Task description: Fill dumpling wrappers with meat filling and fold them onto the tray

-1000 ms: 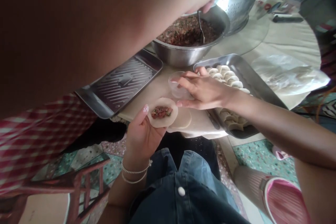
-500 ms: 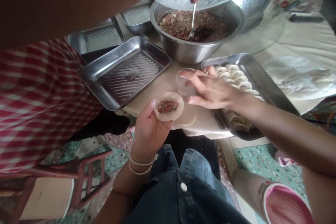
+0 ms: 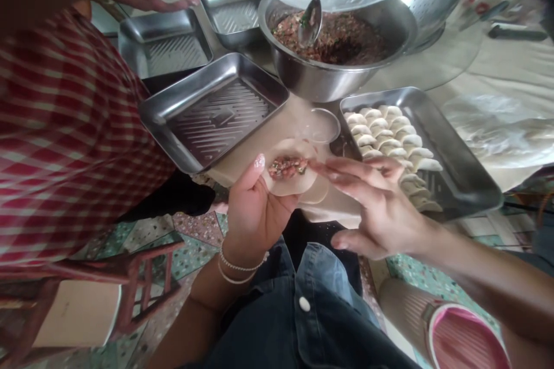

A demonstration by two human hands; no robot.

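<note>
My feed's got left hand (image 3: 264, 213) pinching a wrapper (image 3: 283, 187) topped with filling (image 3: 288, 167), right hand (image 3: 381, 207) spread at its edge.

Thumbnail (image 3: 259, 161): on the left hand (image 3: 262, 213), near mid-frame, we see pale, glittery polish.
Beaded bracelet (image 3: 241, 268): a string of small pale beads around the left wrist, with a little ornament at its right end.
Plain bracelet (image 3: 236, 282): a slim, smooth, pale band just below the beaded one.
Right forearm (image 3: 467, 265): bare, as we see it, towards the right edge.
Denim garment (image 3: 268, 328): dark blue with visible seams, bottom centre.
Button (image 3: 304, 304): round and white.
Hem (image 3: 331, 271): lighter, washed-looking blue, parted in a V.
Cloth beyond the hem (image 3: 303, 235): black.
</note>
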